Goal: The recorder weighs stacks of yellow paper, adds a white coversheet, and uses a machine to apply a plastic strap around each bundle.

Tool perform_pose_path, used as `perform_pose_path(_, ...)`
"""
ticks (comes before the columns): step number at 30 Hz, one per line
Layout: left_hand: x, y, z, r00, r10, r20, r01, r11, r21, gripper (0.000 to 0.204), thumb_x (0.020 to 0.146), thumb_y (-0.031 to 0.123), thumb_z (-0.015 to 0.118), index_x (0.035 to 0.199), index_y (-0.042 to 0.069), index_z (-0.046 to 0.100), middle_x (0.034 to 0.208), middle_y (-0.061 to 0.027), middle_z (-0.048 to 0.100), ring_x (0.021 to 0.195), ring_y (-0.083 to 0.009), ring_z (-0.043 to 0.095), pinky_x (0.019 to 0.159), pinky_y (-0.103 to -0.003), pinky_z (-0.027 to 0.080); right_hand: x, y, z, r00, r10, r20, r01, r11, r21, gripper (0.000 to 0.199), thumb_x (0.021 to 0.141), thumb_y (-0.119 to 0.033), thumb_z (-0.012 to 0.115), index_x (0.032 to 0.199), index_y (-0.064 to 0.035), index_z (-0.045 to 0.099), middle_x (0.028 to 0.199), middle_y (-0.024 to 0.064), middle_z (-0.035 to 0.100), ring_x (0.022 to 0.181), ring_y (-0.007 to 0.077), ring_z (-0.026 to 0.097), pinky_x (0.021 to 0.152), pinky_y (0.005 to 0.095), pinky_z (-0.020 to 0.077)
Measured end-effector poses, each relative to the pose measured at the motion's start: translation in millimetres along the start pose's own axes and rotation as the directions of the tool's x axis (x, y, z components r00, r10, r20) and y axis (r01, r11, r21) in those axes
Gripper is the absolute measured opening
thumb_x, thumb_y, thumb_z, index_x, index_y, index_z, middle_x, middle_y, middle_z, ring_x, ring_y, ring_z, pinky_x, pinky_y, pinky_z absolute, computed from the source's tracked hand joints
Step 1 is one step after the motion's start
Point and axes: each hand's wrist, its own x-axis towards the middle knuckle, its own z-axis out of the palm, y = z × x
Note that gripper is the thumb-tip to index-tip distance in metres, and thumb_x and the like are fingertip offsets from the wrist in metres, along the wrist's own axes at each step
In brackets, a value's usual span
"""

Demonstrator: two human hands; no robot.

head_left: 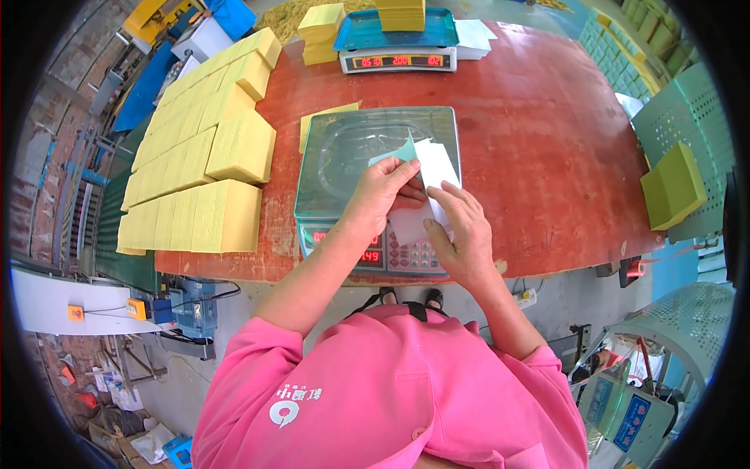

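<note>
My left hand (pixel 384 191) pinches a small stack of thin white sheets (pixel 439 164) between thumb and fingers, above the near scale. A pale green corner (pixel 407 148) sticks up beside the left thumb. At the stack's right edge, my right hand (pixel 461 225) grips it with fingertips and thumb, fingers fairly straight. A translucent pale part (pixel 410 223) of the sheets hangs below the hands, over the keypad. Beneath them is a scale with a clear-covered greenish pan (pixel 336 168). My left forearm partly hides its red-lit display (pixel 371 256).
Rows of yellow paper stacks (pixel 234 148) cover the left of the red table (pixel 539 156). A second scale (pixel 398 59) stands at the far side, bearing a yellow stack (pixel 401 16). Another yellow stack (pixel 673 186) leans by a perforated green panel (pixel 687 117) at right.
</note>
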Motion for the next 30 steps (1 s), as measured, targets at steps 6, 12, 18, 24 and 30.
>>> perform_pose_path(6, 1.1, -2.3, -0.3, 1.0, 0.017, -0.009, -0.017, 1.0, 0.003, 0.024, 0.095, 0.026, 0.062, 0.089, 0.003, 0.059, 0.08, -0.0102, 0.065, 0.068, -0.0171, 0.067, 0.061, -0.029, 0.058, -1.0, 0.6, -1.7, 1.0, 0.019, 0.003, -0.019, 1.0, 0.022, 0.044, 0.077, -0.007, 0.067, 0.12, -0.0016, 0.059, 0.115, 0.0174, 0.065, 0.118, 0.0361, 0.056, 0.102, 0.0482, 0.0403)
perform_pose_path(12, -6.3, -0.5, 9.0, 0.994, 0.053, -0.1, -0.052, 0.999, 0.013, 0.027, 0.093, 0.01, 0.058, 0.119, 0.003, 0.053, 0.093, -0.01, 0.063, 0.078, -0.0162, 0.064, 0.071, -0.031, 0.056, -0.6, 1.2, -3.7, 0.999, 0.05, 0.017, -0.05, 0.998, 0.035, 0.042, 0.081, -0.013, 0.067, 0.12, -0.0013, 0.059, 0.115, 0.0178, 0.064, 0.119, 0.0362, 0.056, 0.102, 0.0477, 0.0402)
perform_pose_path(18, -8.5, -5.4, 9.7, 0.981, 0.152, -0.12, -0.15, 0.988, 0.019, 0.033, 0.093, 0.007, 0.057, 0.125, 0.006, 0.052, 0.095, -0.0077, 0.062, 0.082, -0.0138, 0.063, 0.07, -0.029, 0.053, 4.0, 5.1, -6.7, 0.997, 0.071, 0.038, -0.076, 0.989, 0.124, 0.038, 0.089, -0.027, 0.061, 0.118, -0.0014, 0.061, 0.115, 0.0159, 0.065, 0.119, 0.0352, 0.055, 0.102, 0.0466, 0.0405)
perform_pose_path(24, -2.8, -7.9, 8.3, 0.985, 0.116, -0.131, -0.122, 0.992, -0.042, 0.019, 0.092, 0.021, 0.066, 0.102, 0.005, 0.061, 0.088, -0.0035, 0.061, 0.073, -0.0088, 0.059, 0.064, -0.024, 0.049, 5.8, 8.3, -3.4, 0.996, 0.067, 0.063, -0.074, 0.992, 0.106, 0.036, 0.092, -0.029, 0.06, 0.115, -0.002, 0.063, 0.115, 0.0144, 0.065, 0.12, 0.0338, 0.055, 0.1, 0.0434, 0.0426)
perform_pose_path(30, -3.5, -8.1, 7.1, 0.985, 0.115, -0.132, -0.12, 0.992, -0.034, 0.019, 0.092, 0.022, 0.067, 0.099, 0.006, 0.06, 0.085, -0.0024, 0.06, 0.075, -0.0081, 0.057, 0.065, -0.024, 0.048, 4.9, 7.0, -2.6, 0.995, 0.072, 0.064, -0.078, 0.992, 0.104, 0.036, 0.092, -0.029, 0.06, 0.116, -0.002, 0.063, 0.116, 0.0142, 0.065, 0.121, 0.0333, 0.055, 0.099, 0.0419, 0.0437)
